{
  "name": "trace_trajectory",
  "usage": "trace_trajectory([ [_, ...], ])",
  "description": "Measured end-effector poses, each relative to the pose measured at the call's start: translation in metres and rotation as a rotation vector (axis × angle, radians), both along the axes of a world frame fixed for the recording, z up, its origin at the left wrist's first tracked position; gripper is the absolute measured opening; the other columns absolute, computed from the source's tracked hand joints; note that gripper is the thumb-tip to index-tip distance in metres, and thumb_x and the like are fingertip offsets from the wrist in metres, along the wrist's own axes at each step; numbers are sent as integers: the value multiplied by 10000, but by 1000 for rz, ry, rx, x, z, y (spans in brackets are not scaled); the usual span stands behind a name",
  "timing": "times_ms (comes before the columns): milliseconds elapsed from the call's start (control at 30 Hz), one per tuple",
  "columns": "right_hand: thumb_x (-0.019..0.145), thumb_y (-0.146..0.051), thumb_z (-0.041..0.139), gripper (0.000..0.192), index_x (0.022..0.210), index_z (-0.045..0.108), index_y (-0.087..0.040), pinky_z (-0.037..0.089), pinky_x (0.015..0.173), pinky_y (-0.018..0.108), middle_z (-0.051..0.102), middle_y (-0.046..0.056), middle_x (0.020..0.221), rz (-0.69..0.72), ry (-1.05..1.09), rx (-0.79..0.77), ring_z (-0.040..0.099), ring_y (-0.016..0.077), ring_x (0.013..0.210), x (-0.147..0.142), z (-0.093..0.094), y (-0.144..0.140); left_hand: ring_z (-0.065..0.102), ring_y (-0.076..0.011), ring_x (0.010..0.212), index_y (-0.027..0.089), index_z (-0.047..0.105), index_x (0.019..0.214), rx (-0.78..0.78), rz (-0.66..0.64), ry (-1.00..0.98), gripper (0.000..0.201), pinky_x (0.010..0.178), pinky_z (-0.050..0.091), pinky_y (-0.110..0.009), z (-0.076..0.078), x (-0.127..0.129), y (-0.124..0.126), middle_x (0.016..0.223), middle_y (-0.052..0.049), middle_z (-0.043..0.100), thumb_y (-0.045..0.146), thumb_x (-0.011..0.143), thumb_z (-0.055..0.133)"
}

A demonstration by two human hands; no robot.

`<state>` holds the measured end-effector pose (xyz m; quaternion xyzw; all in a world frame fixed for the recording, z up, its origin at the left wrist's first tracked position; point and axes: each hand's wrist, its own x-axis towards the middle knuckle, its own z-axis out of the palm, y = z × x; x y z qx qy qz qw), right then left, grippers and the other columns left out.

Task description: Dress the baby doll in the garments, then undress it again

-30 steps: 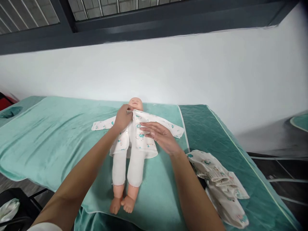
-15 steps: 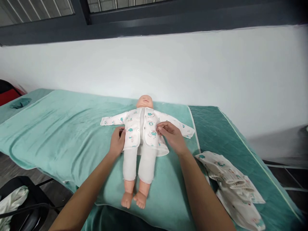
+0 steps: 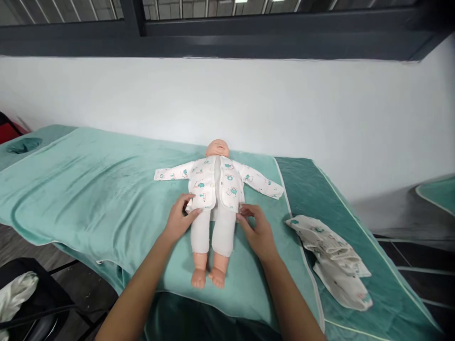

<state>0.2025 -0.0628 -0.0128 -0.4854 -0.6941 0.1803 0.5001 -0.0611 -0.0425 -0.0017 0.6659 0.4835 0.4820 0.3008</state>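
A baby doll (image 3: 217, 148) lies on its back, head toward the wall and bare feet toward me. It wears white trousers (image 3: 223, 234) and a white printed baby jacket (image 3: 202, 182), open down the front, with both sleeves spread out sideways. At the jacket's lower left corner, my left hand (image 3: 179, 219) has its fingers closed about the hem. My right hand (image 3: 256, 228) pinches the hem at the lower right side, thumb and forefinger close together. The fingertips are partly hidden by the cloth.
Crumpled printed baby clothes (image 3: 332, 260) lie right of the doll on the dark green cover (image 3: 382, 284). A light green sheet (image 3: 106, 189) covers the bed. The white wall (image 3: 227, 99) borders the far side; a black chair (image 3: 46, 293) holding white cloth stands lower left.
Both hands have moved down from the jacket's sides to its lower hem corners. The view has shifted slightly, and the doll lies in the same pose.
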Motion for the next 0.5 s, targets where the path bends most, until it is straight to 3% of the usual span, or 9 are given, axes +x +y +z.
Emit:
trace_trajectory([
  [133, 916, -179, 536, 235, 1146, 558, -220, 483, 798, 348, 574, 30, 935, -79, -137, 30, 568, 189, 865, -8, 0, 3, 546, -199, 1038, 238, 572, 1196, 179, -34, 86, 433, 901, 473, -342, 1, 0, 2, 1131, -66, 530, 350, 811, 737],
  [300, 917, -167, 520, 178, 1082, 574, -206, 488, 785, 355, 591, 45, 955, -100, -165, 96, 567, 186, 833, -11, 3, 4, 525, -215, 1118, 234, 610, 1119, 311, 84, 230, 241, 999, 441, -394, 1, 3, 0, 1151, -75, 542, 289, 887, 638],
  [400, 925, -201, 539, 195, 1112, 590, -218, 485, 875, 404, 606, 74, 1044, -107, -139, 184, 577, 219, 971, -13, 7, 1, 539, -217, 1058, 229, 646, 1052, 377, 181, 336, 158, 966, 446, -397, 0, 5, -2, 1081, -71, 605, 302, 939, 563],
  [500, 912, -253, 599, 249, 1161, 610, -247, 437, 974, 470, 602, 94, 1163, -90, -164, 248, 542, 263, 1114, -19, 12, 1, 561, -217, 990, 224, 668, 1031, 387, 202, 397, 204, 911, 460, -389, -1, 7, -3, 1027, -85, 644, 322, 971, 500],
])
